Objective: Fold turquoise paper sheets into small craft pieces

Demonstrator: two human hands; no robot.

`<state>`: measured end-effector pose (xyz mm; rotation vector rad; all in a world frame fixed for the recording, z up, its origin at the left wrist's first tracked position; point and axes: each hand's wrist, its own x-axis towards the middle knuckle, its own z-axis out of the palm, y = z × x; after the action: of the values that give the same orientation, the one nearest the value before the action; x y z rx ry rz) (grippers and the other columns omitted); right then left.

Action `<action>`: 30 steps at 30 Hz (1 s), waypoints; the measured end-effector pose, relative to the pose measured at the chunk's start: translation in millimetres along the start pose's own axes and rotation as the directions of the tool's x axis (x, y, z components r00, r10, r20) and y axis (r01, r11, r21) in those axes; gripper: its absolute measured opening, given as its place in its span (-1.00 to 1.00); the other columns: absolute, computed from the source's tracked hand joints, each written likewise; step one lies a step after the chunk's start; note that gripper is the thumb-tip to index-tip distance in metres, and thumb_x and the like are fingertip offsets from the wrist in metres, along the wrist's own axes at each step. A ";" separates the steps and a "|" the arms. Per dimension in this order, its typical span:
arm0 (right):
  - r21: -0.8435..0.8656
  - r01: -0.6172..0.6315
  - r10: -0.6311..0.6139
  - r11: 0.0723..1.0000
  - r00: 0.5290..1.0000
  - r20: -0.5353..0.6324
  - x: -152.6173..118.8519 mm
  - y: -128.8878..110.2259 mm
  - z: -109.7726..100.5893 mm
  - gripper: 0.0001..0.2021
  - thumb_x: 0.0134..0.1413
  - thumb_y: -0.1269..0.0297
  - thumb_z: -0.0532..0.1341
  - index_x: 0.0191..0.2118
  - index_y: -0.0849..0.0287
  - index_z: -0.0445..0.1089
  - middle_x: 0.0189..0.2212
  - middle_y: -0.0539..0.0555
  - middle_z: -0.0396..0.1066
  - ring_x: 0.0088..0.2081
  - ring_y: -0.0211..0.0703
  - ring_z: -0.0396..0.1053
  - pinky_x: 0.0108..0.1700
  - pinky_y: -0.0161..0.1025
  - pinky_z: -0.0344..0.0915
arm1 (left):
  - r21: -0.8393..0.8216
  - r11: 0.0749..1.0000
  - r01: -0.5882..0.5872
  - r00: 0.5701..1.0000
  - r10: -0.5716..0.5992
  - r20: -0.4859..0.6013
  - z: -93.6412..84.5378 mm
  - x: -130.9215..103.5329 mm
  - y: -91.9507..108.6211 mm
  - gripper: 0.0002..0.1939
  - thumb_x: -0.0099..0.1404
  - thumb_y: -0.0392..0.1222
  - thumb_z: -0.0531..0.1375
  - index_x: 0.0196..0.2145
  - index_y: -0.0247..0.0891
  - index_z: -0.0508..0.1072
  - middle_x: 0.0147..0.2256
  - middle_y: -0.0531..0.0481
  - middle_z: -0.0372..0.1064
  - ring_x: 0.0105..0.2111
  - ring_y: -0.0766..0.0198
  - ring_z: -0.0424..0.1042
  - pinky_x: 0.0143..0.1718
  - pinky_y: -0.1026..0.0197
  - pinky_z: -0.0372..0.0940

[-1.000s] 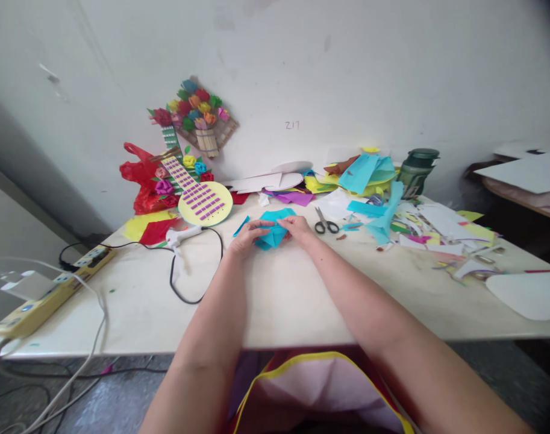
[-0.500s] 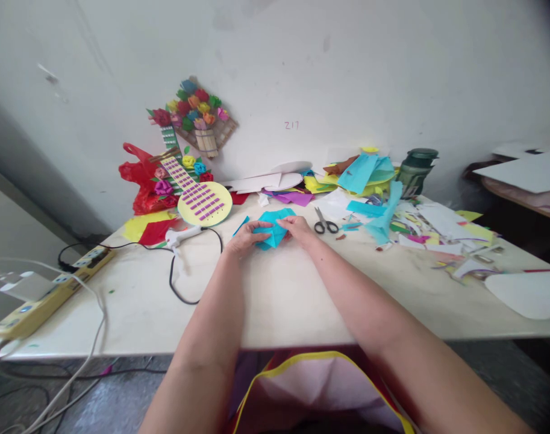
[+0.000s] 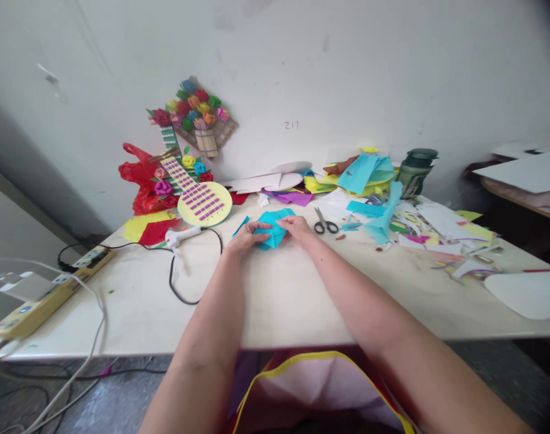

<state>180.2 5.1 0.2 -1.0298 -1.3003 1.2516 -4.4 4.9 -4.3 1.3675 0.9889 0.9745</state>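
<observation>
Between my two hands is a piece of blue crepe paper (image 3: 275,224), folded and creased, a little above the table. My left hand (image 3: 247,236) is closed on its left side, thumb in front and fingers behind. At the right side, my right hand (image 3: 298,229) pinches the paper between thumb and fingertips. Another bit of blue paper (image 3: 241,225) shows just behind my left hand. Black-handled scissors (image 3: 325,223) lie close to the right of my right hand. A white glue gun (image 3: 182,235) rests on the table to the left.
A yellow power strip (image 3: 53,295) with cables runs along the table's left edge. Paper-flower crafts and a guitar-shaped piece (image 3: 205,204) stand at the back left. Paper scraps (image 3: 432,226) and a green bottle (image 3: 417,173) occupy the right. White card (image 3: 523,295) lies at the right edge.
Both hands stay in nearly the same place on the blue crepe paper. The fingers and the paper have shifted only very slightly.
</observation>
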 end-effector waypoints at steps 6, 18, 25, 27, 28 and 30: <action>0.059 -0.046 0.045 0.997 0.999 0.009 -1.3 0.2 -2.9 -0.66 -0.09 -0.01 0.26 -0.55 0.19 0.30 -0.73 -0.05 0.26 -0.68 -0.28 0.25 -0.66 -0.32 0.21 | 0.049 0.999 0.001 1.000 0.000 -0.013 -1.0 0.5 1.1 -0.49 -0.22 -0.15 0.44 -0.23 -0.32 0.54 -0.51 0.06 0.38 -0.56 0.38 0.30 -0.50 0.29 0.17; 0.001 -0.038 0.038 0.999 0.999 0.039 5.3 5.3 -4.3 -0.76 -0.12 0.32 0.29 -0.26 0.26 0.40 -0.69 -0.08 0.33 -0.69 -0.32 0.26 -0.65 -0.38 0.21 | 0.039 0.999 -0.014 1.000 0.014 -0.004 1.9 -3.4 3.7 -0.52 -0.20 -0.18 0.42 -0.24 -0.31 0.54 -0.48 0.04 0.41 -0.53 0.36 0.32 -0.48 0.28 0.20; 0.007 0.008 -0.009 1.000 0.990 0.142 2.2 4.3 -7.8 -0.62 -0.18 0.26 0.33 -0.14 0.20 0.43 -0.64 -0.07 0.37 -0.65 -0.32 0.30 -0.62 -0.39 0.23 | -0.010 1.000 0.010 1.000 -0.010 -0.017 1.6 -3.4 3.6 -0.57 -0.23 -0.22 0.42 -0.31 -0.32 0.54 -0.54 0.06 0.39 -0.57 0.35 0.33 -0.50 0.26 0.21; -0.003 0.014 -0.013 1.000 0.987 0.160 0.7 2.6 -8.1 -0.66 -0.22 0.28 0.35 -0.20 0.20 0.44 -0.64 -0.07 0.37 -0.64 -0.32 0.30 -0.62 -0.39 0.22 | -0.021 1.000 0.007 1.000 -0.008 -0.024 1.2 -2.9 3.3 -0.58 -0.23 -0.22 0.42 -0.32 -0.33 0.54 -0.56 0.06 0.38 -0.58 0.36 0.32 -0.50 0.27 0.21; -0.014 0.012 -0.010 1.000 0.986 0.165 0.1 1.9 -8.0 -0.68 -0.24 0.30 0.36 -0.24 0.20 0.45 -0.63 -0.07 0.37 -0.63 -0.31 0.31 -0.63 -0.39 0.22 | -0.023 1.000 0.005 1.000 -0.005 -0.027 0.9 -2.5 3.0 -0.58 -0.23 -0.22 0.42 -0.33 -0.33 0.54 -0.57 0.06 0.38 -0.59 0.37 0.31 -0.51 0.28 0.21; -0.026 0.002 0.003 1.000 0.986 0.167 -0.4 1.1 -7.4 -0.68 -0.27 0.33 0.37 -0.26 0.20 0.44 -0.60 -0.06 0.38 -0.61 -0.30 0.32 -0.62 -0.39 0.24 | -0.022 1.000 0.003 1.000 -0.003 -0.024 0.2 -1.7 2.0 -0.58 -0.23 -0.23 0.42 -0.32 -0.34 0.54 -0.57 0.06 0.37 -0.60 0.37 0.30 -0.52 0.28 0.20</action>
<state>187.5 5.8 -1.4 -0.9598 -1.4469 1.3477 -4.7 3.1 -2.4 1.3385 0.9953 0.9986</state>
